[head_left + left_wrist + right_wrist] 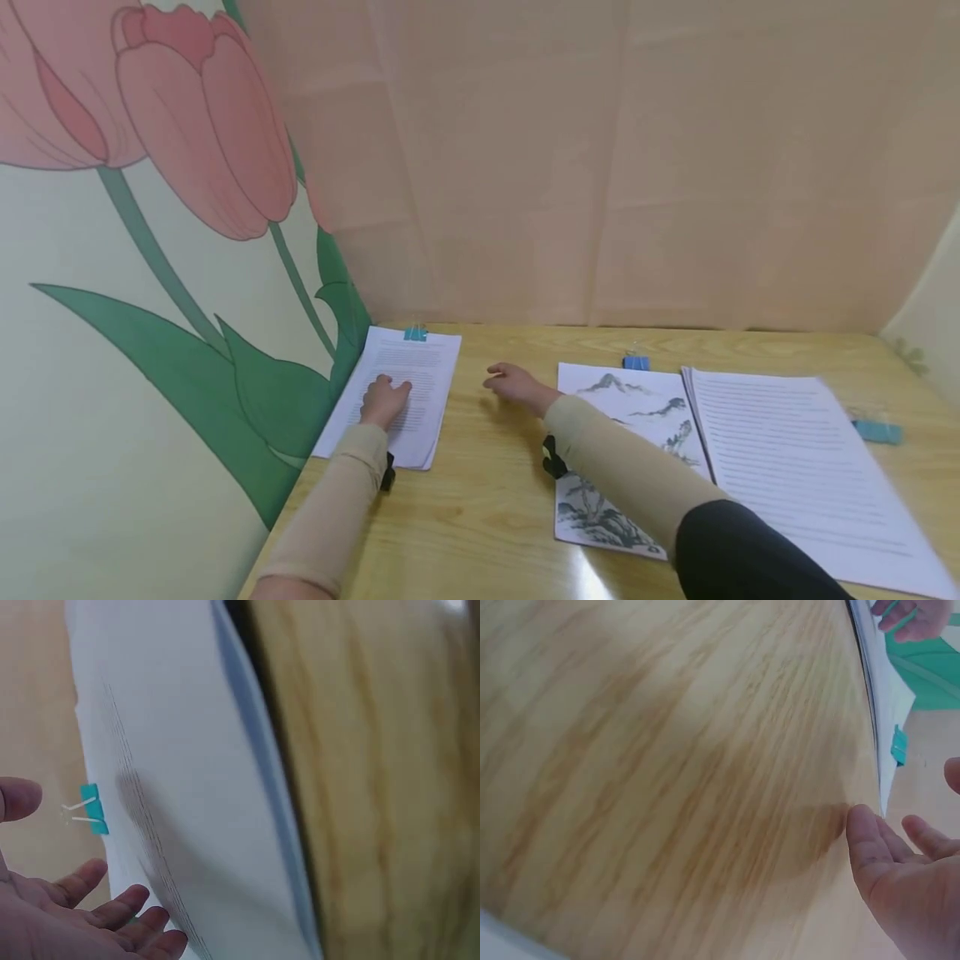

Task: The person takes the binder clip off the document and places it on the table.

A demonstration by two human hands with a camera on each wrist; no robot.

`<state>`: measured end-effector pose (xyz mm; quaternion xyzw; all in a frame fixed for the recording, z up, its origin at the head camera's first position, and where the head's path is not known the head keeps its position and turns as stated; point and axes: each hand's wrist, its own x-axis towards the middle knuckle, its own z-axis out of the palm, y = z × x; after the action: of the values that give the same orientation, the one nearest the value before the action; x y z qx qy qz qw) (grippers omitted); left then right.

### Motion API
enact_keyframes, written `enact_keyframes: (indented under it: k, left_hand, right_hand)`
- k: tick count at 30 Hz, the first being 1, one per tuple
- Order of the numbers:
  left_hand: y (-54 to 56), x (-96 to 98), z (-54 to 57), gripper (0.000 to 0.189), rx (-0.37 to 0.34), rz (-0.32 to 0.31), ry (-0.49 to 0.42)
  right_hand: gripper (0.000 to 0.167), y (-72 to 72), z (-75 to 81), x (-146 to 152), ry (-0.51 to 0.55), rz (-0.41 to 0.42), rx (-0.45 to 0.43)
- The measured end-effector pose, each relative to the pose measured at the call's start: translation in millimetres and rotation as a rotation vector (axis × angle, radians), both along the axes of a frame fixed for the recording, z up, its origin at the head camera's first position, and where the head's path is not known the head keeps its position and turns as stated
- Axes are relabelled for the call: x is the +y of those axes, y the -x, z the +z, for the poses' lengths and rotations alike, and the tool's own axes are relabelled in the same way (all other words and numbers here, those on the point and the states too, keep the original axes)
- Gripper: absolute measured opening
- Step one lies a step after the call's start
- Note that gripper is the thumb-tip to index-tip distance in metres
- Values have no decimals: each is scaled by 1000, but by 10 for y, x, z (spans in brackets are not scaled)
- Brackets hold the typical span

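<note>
Left of the frame's centre, clipped papers (425, 400) lie beneath the left hand (385, 403), fingers parted, the right hand (519, 386) nearby, fingers loosely extended, seemingly a reach that would next need a pinched edge.

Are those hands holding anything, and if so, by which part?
Nothing is held: the left hand is over the printed papers, the right hand over the wooden table, neither gripping anything.

Tulip mural (217, 125) at left — creased peach backdrop (510, 167), wood-grain table (472, 517), bright glare (588, 575)
</note>
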<state>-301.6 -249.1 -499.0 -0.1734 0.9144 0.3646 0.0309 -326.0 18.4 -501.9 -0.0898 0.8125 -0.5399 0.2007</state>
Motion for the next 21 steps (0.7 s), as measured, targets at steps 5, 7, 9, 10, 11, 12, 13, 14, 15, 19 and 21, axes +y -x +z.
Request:
enact_keyframes:
  k: [5,7,9,10,11,12,13,14,15,19,21]
  left_hand:
    - [6,-105,8,66,17,0,24]
    - [13,-142,-7,66,17,5,47]
    - [19,-171,-40,66,12,-3,80]
    - [20,-181,-59,66,10,-7,94]
    - [23,-190,-76,66,8,-14,105]
    - [24,-196,-89,65,8,-20,115]
    - [22,-200,-98,65,10,-25,125]
    - [20,-204,-103,65,11,-29,134]
    - [16,-208,-103,65,12,-30,141]
    - [-9,-249,-66,63,8,-38,193]
    - [-21,-281,-41,62,2,-48,218]
  right_hand:
    - [53,19,-20,-74,152,-28,-107]
    - [54,19,-29,-106,231,-37,-163]
    - [54,15,-42,-131,290,-46,-211]
    - [54,14,-50,-137,315,-50,-234]
    - [54,7,-54,-144,330,-55,-250]
    - [54,1,-57,-148,348,-60,-265]
    - [54,-2,-61,-149,362,-64,-276]
    - [54,-3,-70,-153,371,-65,-284]
    - [54,-3,-74,-156,377,-61,-286]
    - [55,-2,-71,-187,386,-42,-289]
    - [54,1,-60,-204,390,-46,-299]
